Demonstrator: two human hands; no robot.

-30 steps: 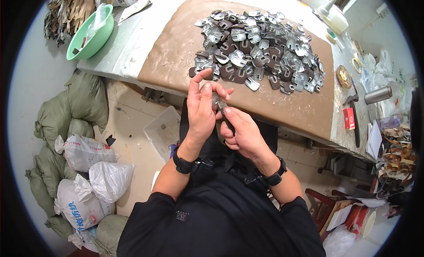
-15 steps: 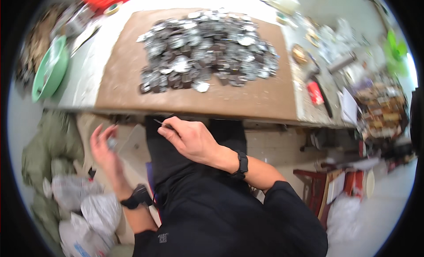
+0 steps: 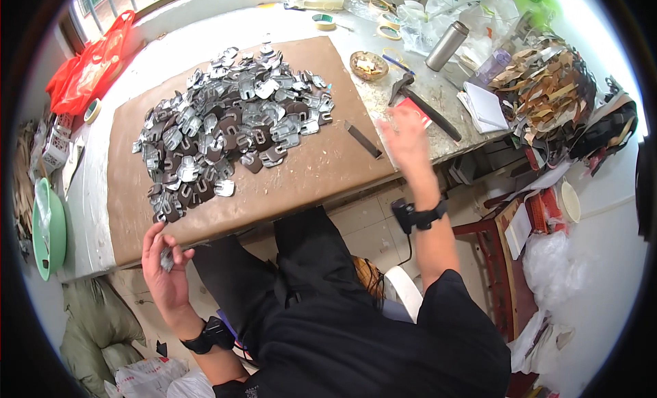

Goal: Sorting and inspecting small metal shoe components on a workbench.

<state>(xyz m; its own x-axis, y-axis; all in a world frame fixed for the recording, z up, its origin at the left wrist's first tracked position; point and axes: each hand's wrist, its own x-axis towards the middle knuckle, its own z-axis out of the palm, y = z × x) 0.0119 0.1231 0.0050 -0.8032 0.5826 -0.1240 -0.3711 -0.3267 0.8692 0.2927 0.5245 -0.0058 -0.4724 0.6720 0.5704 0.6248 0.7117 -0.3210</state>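
In the curled fingers of my left hand (image 3: 168,281), at the table's front edge, is a small shiny grey metal piece (image 3: 166,260), partly hidden by the fingers. A heap of similar small slotted metal plates (image 3: 236,117), some with dark brown faces, lies on the brown mat (image 3: 294,186). My right hand (image 3: 408,141) is over the right part of the table, beside a red packet (image 3: 416,112). Motion smears its fingers, so whether it touches the packet is unclear. A short flat dark blade-like tool (image 3: 363,139) lies on the mat to its left.
Right of the mat are a black-handled hammer (image 3: 434,114), a wicker bowl (image 3: 368,65), a steel flask (image 3: 447,46) and white paper pads (image 3: 484,107). Leather-like scraps (image 3: 547,90) pile up at far right. A green basin (image 3: 49,230) and red bag (image 3: 92,66) are left.
The view has turned rightward. My right hand has left my lap for the table's right side; the thin tool it held appears to be the one on the mat. My left hand still holds its piece.
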